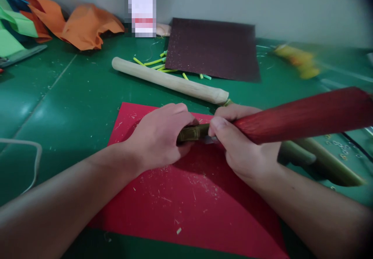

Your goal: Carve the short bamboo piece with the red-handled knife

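My left hand is wrapped round a short dark green bamboo piece, which lies level above a red sheet. Closed on a tool with a thick red handle, my right hand meets the bamboo's right end, its thumb close against it. The handle slants up to the right, past my wrist. A small greyish, blade-like glint shows under the right thumb; the rest of the tool's working end is hidden. Fine pale shavings are scattered over the red sheet.
Behind my hands lies a pale peeled stick. A dark brown sheet partly covers several yellow-green strips. Crumpled orange paper is at back left. More green bamboo lies right, and a blurred yellow object behind it.
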### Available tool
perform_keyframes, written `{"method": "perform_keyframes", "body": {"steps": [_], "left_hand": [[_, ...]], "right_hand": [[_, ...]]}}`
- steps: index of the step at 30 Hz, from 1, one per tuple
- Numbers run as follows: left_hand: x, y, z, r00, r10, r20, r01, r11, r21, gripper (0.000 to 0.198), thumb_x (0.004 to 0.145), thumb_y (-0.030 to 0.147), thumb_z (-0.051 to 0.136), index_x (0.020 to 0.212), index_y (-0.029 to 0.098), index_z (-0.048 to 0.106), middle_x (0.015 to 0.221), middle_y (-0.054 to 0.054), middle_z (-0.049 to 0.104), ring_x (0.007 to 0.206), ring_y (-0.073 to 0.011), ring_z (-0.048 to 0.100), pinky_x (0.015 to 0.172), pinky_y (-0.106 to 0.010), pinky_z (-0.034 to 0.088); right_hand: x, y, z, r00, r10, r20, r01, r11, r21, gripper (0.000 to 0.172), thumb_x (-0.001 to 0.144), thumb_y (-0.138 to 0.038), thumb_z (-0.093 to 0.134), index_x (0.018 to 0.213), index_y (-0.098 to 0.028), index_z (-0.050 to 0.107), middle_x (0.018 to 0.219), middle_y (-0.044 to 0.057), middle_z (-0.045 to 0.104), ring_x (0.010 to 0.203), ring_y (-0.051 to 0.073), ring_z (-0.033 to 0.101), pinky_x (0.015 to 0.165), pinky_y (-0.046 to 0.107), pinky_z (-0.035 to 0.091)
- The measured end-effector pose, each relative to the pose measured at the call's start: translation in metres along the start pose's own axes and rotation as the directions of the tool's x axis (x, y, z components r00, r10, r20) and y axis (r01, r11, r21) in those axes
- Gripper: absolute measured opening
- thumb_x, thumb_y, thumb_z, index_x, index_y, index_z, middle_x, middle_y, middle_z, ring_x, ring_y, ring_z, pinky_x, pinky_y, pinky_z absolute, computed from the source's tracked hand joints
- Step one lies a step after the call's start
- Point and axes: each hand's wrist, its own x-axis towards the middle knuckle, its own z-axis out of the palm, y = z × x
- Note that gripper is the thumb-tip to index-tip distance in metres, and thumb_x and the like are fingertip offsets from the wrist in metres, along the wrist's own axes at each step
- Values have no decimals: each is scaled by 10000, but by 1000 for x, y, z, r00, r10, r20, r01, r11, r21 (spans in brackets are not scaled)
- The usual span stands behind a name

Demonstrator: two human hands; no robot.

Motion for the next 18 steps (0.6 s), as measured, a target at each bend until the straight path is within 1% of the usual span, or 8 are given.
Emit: {"method": "perform_keyframes", "body": {"steps": [4,9,11,13,14,15,18], "left_hand": [[0,0,0,1000,6,4,-6,1000,6,110,828,274,620,884,181,608,861,-30,577,772,-180,528,602,-321,366],[-1,-1,-1,1000,-6,-8,6,1000,0,104,831,273,620,885,185,623,857,-30,579,766,-180,530,609,-321,378],[-1,-2,-1,1000,-11,3,11,1000,-24,117,820,254,625,913,184,636,879,-35,592,797,-188,549,642,-326,407],[-1,-2,-1,1000,-12,17,13,999,-44,148,806,239,634,943,183,643,904,-38,606,834,-199,565,672,-334,427],[-1,-2,-1,1000,-11,20,12,999,-47,153,803,237,636,946,182,644,909,-39,608,843,-202,568,676,-336,429],[-1,-2,-1,1000,-7,17,8,999,-43,148,805,239,636,939,179,642,906,-40,607,840,-202,567,667,-335,423],[0,-1,-1,1000,7,-4,-7,1000,-11,102,825,257,621,884,174,625,864,-36,585,788,-189,541,616,-325,384]], "right_hand": [[-1,0,-1,1000,-9,24,9,1000,-13,272,783,-135,611,538,-233,547,532,-35,526,485,108,496,461,266,424],[-5,3,4,997,-16,-70,18,1000,26,219,790,-161,653,596,-235,585,580,-37,577,514,111,521,517,276,457],[-5,5,6,991,32,-126,-25,998,55,199,798,-198,669,615,-236,603,592,-34,580,527,115,521,538,285,462],[-4,5,6,980,103,-168,-88,992,95,215,808,-237,669,603,-232,605,576,-34,561,522,115,504,533,283,450],[-3,5,5,979,122,-166,-107,989,98,233,807,-241,662,583,-228,598,559,-34,547,512,110,488,523,278,440],[-2,4,4,983,121,-138,-110,990,84,250,801,-233,651,559,-223,589,538,-37,531,497,103,469,508,270,427],[0,1,1,999,42,-12,-42,999,1,256,767,-171,617,520,-213,565,511,-41,513,469,85,446,470,247,390]]}}
